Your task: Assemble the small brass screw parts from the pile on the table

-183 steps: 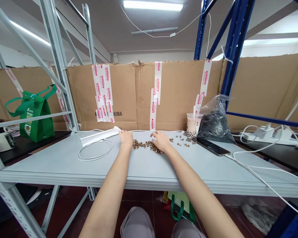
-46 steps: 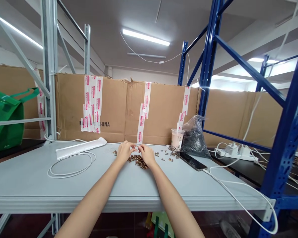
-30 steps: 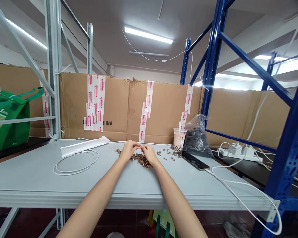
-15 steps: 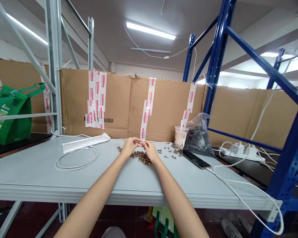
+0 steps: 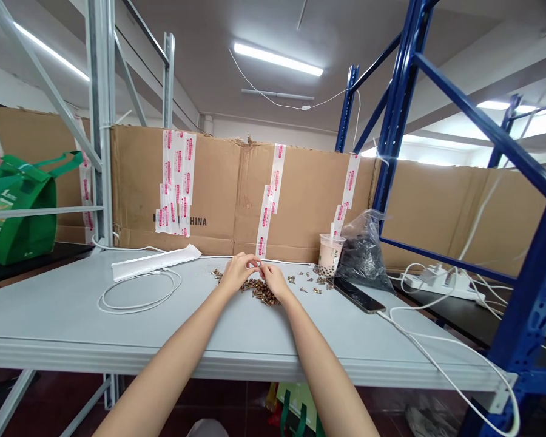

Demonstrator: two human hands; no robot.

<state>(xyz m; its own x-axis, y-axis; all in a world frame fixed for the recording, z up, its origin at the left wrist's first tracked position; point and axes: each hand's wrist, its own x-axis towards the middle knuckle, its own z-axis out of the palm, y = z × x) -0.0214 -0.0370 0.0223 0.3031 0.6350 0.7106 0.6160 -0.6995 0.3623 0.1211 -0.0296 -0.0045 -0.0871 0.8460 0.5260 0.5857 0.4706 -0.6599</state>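
Observation:
My left hand (image 5: 237, 272) and my right hand (image 5: 274, 280) meet above the middle of the grey table (image 5: 236, 334). Both have their fingertips pinched close together. Whatever small piece is between them is too tiny to make out. Just below and between the hands lies a heap of brass-coloured screws (image 5: 262, 294), partly hidden by them. A few more screws (image 5: 217, 274) lie left of my left hand. To the right, small metal pieces (image 5: 317, 291) are scattered in loose groups.
A drink cup with a straw (image 5: 330, 255) stands at the back right beside a clear bag of dark material (image 5: 363, 258). A phone (image 5: 357, 295) with a white cable lies in front. On the left are a coiled white cable (image 5: 139, 311) and a long white strip (image 5: 155, 263). Cardboard (image 5: 213, 182) walls the back.
The fingers have shifted slightly where they meet, with both hands still pinched together over the screws. The whole view has moved a little.

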